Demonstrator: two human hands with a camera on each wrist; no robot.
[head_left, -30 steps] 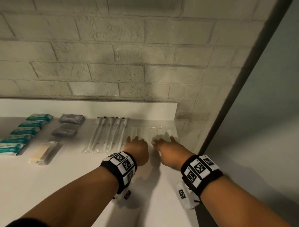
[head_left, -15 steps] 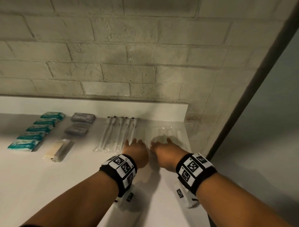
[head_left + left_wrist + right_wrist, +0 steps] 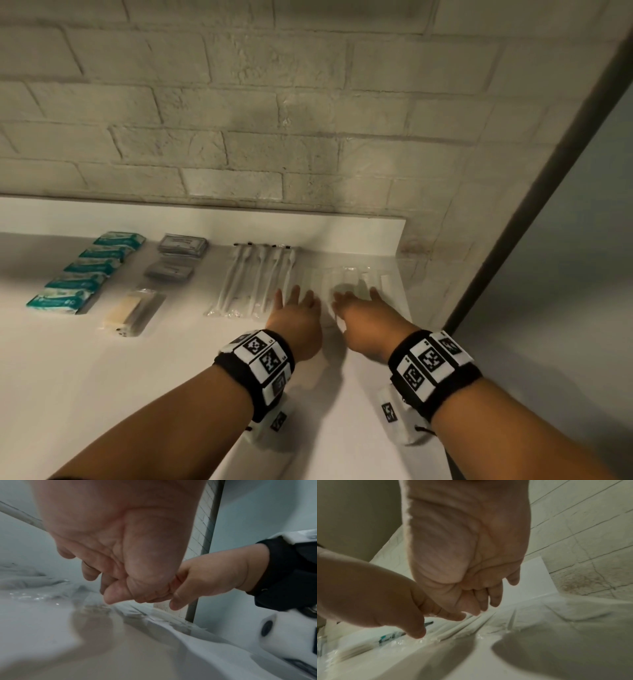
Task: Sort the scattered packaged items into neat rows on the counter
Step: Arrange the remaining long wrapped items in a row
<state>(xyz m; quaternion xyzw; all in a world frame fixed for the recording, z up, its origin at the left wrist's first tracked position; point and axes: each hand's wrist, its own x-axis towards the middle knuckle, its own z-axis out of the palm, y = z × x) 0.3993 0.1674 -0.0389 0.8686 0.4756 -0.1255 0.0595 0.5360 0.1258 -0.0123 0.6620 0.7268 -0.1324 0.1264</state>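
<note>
Clear packets under both hands, fingers relaxed (holding nothing); swab packs just left, wall behind.

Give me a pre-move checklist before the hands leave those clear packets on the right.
1. Left hand free, fingers straight: ok.
2. Right hand free, fingers relaxed: ok.
3. Clear plastic comb packets in one row by the white counter edge: ok; exact alignment cannot tell.
4. White toothbrush packets side by side: ok.
5. Teal wrapped packets in a neat column: ok.
6. Beige bar in a clear wrapper lies alone, no row: not ok.
</note>
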